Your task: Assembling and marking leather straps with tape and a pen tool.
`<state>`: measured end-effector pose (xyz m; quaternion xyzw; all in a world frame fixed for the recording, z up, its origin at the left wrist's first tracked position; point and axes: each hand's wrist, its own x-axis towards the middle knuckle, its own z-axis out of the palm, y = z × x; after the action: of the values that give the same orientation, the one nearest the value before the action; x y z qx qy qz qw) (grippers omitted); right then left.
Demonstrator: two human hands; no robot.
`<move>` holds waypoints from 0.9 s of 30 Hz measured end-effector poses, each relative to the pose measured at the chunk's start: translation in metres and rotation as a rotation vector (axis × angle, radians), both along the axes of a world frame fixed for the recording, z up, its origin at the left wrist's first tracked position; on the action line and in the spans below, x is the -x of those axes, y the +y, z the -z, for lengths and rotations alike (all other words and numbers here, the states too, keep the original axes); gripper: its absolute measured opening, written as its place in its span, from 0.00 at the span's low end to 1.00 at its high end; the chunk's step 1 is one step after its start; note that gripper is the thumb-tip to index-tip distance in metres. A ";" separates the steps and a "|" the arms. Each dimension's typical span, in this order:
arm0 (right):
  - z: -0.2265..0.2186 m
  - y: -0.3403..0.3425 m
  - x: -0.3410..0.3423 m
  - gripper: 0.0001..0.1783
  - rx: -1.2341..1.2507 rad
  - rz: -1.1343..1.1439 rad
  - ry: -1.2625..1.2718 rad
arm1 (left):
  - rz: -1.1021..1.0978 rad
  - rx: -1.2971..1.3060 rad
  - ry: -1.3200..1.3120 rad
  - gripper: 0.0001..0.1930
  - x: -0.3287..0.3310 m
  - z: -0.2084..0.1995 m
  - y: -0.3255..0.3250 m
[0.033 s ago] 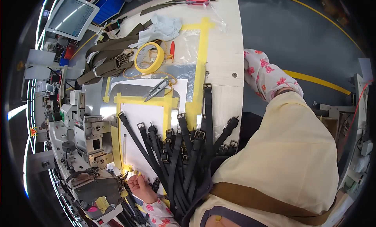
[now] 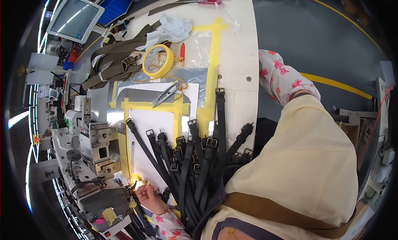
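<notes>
My left hand [image 2: 150,198] is at the lower left, beside the lit working end of a sewing machine [image 2: 99,144]. Its fingers are bent and pressed together, close to a small yellow piece [image 2: 148,184]; whether they grip anything is too small to make out. Several black buckled straps [image 2: 186,169] lie in a bundle just right of this hand, their buckles pointing away from me. My right arm, in a flowered sleeve cover [image 2: 286,76], reaches to the table's right edge, where the hand is hidden.
On the white table [image 2: 236,41] lie thread snips [image 2: 166,95], a yellow tape roll [image 2: 169,64], a red marker-like piece [image 2: 182,51], a pale cloth [image 2: 176,28], olive webbing straps [image 2: 112,53] and a red-handled tool [image 2: 208,1]. A screen [image 2: 76,18] stands far left.
</notes>
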<state>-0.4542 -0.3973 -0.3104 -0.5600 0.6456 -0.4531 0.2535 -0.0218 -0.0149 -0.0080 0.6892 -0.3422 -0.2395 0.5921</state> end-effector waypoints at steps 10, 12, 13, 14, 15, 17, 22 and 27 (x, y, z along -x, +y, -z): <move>-0.031 -0.006 -0.007 0.14 -0.170 -0.005 -0.369 | -0.012 -0.016 -0.028 0.05 0.002 -0.001 0.001; -0.037 -0.002 0.005 0.14 -0.207 0.007 -0.440 | -0.006 -0.007 -0.032 0.05 0.000 -0.001 0.004; -0.040 0.001 0.014 0.14 -0.224 0.016 -0.476 | -0.017 -0.018 -0.018 0.04 -0.001 -0.001 0.005; -0.042 0.004 0.023 0.14 -0.241 0.025 -0.513 | -0.027 -0.031 -0.005 0.04 -0.001 -0.001 0.005; -0.043 0.007 0.032 0.14 -0.260 0.035 -0.549 | -0.022 -0.034 -0.006 0.04 -0.001 0.000 0.004; -0.047 0.021 0.051 0.14 -0.304 0.059 -0.620 | 0.013 0.002 -0.026 0.04 -0.001 0.002 0.001; -0.079 0.042 0.096 0.13 -0.408 0.101 -0.777 | 0.016 -0.005 -0.027 0.04 0.001 0.004 -0.003; -0.148 0.073 0.162 0.09 -0.212 0.468 -0.890 | 0.034 0.012 -0.037 0.04 0.005 -0.003 -0.001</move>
<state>-0.6164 -0.3239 -0.1620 -0.1243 0.6256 -0.6242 0.4512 -0.0270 -0.0154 -0.0048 0.6841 -0.3662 -0.2346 0.5855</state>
